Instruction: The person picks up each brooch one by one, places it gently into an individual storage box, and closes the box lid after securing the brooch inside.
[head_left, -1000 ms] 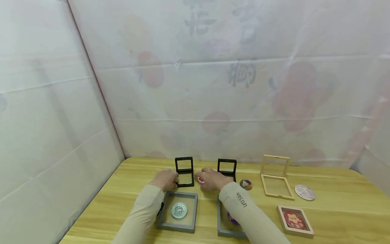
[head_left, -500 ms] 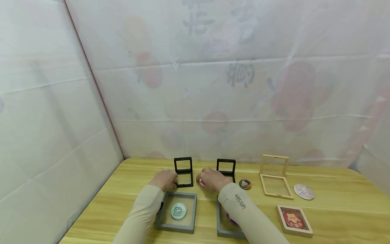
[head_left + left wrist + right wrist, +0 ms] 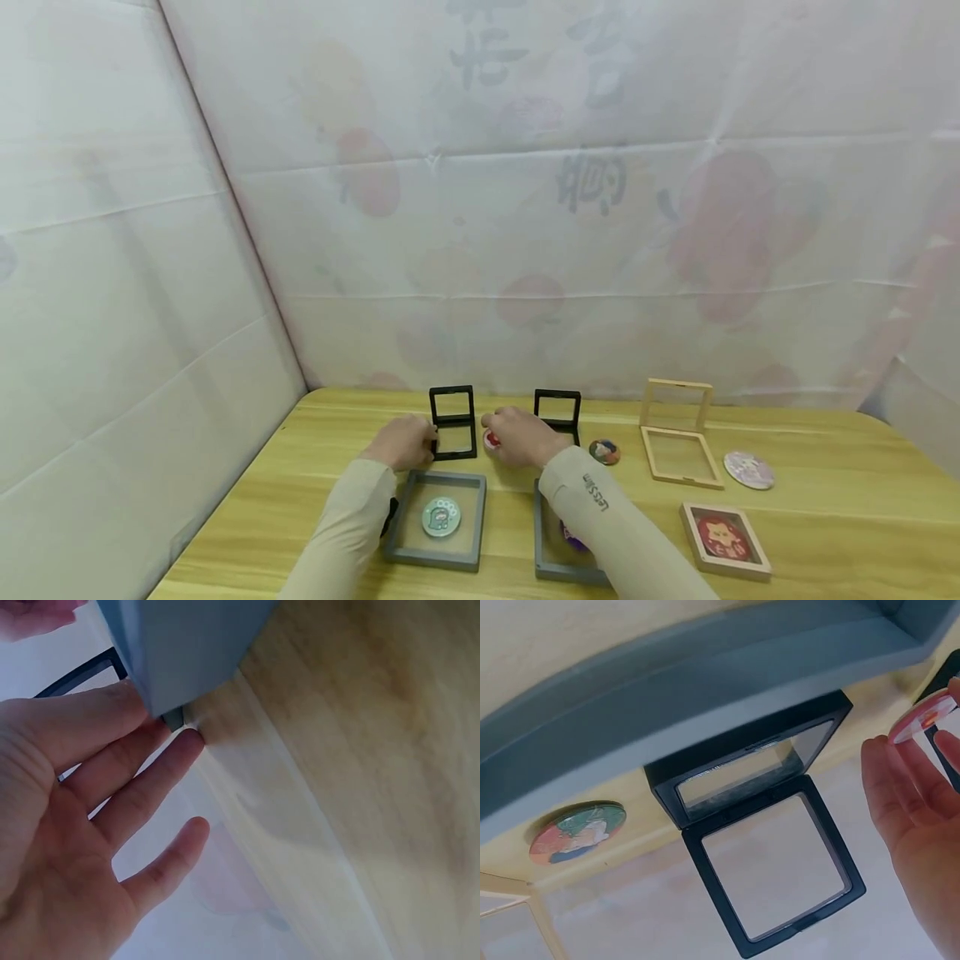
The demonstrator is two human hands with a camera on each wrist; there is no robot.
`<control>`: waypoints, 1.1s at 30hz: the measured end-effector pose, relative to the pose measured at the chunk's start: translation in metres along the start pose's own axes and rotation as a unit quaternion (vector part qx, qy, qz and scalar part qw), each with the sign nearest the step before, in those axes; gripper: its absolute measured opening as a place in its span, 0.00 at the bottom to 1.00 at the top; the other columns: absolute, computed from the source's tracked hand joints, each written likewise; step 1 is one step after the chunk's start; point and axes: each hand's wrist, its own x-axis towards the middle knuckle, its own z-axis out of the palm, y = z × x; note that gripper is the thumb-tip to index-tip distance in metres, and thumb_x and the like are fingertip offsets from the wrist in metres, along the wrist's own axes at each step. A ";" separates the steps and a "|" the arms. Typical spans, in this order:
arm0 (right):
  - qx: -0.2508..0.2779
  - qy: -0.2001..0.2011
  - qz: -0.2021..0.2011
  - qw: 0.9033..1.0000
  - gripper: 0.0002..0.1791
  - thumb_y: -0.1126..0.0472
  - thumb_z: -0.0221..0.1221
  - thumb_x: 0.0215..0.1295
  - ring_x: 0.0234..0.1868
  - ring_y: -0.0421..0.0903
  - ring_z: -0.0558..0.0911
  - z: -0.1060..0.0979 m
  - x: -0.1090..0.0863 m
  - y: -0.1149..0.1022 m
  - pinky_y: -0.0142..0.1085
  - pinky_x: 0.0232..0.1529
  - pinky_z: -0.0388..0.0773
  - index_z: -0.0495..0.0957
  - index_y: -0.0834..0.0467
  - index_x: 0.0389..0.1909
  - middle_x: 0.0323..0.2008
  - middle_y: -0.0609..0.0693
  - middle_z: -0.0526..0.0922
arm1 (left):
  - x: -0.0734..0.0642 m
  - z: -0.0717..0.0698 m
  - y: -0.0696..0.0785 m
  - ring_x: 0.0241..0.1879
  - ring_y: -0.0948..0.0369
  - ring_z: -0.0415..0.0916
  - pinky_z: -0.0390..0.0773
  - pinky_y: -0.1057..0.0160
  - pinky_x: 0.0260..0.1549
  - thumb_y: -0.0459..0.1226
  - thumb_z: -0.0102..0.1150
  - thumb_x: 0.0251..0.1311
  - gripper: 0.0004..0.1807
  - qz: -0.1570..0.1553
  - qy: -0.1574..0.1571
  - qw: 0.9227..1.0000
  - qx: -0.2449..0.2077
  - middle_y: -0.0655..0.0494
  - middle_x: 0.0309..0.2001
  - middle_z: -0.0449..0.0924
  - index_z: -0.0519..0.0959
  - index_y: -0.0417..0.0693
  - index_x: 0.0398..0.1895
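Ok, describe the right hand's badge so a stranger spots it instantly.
Along the far side of the table, find the left black frame and right black frame. Between them is the badge, in the right hand: red and white, the only one held.

Right grip (image 3: 921, 825) holds badge (image 3: 921, 720); black frame (image 3: 746, 811) unfolded

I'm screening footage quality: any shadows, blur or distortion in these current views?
Head: fairly even light, lettering on the cased red badge soft; left wrist: table blurred, faintly shadowed beside the left hand; right wrist: gray frame bows, likely lens distortion.
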 end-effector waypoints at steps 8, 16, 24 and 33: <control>0.030 0.014 -0.009 0.999 0.06 0.67 0.63 0.66 0.29 0.43 0.74 -0.001 0.006 0.001 0.33 0.27 0.71 0.78 0.66 0.40 0.32 0.54 0.79 | -0.005 -0.003 -0.002 0.21 0.62 0.64 0.69 0.62 0.25 0.18 0.63 0.50 0.10 0.012 0.007 1.000 -0.024 0.56 0.24 0.78 0.85 0.40 0.26; 0.027 0.018 0.002 0.999 0.09 0.66 0.67 0.62 0.27 0.41 0.70 -0.004 0.005 -0.001 0.33 0.26 0.70 0.75 0.60 0.31 0.27 0.48 0.74 | -0.005 -0.003 -0.004 0.35 0.50 0.84 0.81 0.56 0.35 0.21 0.66 0.55 0.05 0.010 0.002 0.999 -0.042 0.42 0.44 0.87 0.86 0.35 0.27; 0.017 0.026 0.005 0.999 0.08 0.65 0.67 0.63 0.26 0.41 0.70 -0.003 0.004 0.000 0.33 0.26 0.70 0.76 0.59 0.30 0.27 0.47 0.75 | -0.003 -0.005 0.000 0.41 0.47 0.85 0.83 0.48 0.46 0.29 0.75 0.52 0.04 0.007 -0.002 0.999 -0.034 0.43 0.41 0.88 0.88 0.39 0.30; 0.041 0.023 -0.005 0.999 0.07 0.68 0.67 0.61 0.27 0.41 0.70 0.000 0.008 -0.002 0.33 0.28 0.71 0.77 0.60 0.29 0.27 0.48 0.76 | 0.001 -0.001 0.009 0.34 0.50 0.84 0.84 0.49 0.41 0.26 0.75 0.50 0.05 0.007 0.013 1.000 -0.014 0.47 0.32 0.88 0.86 0.41 0.24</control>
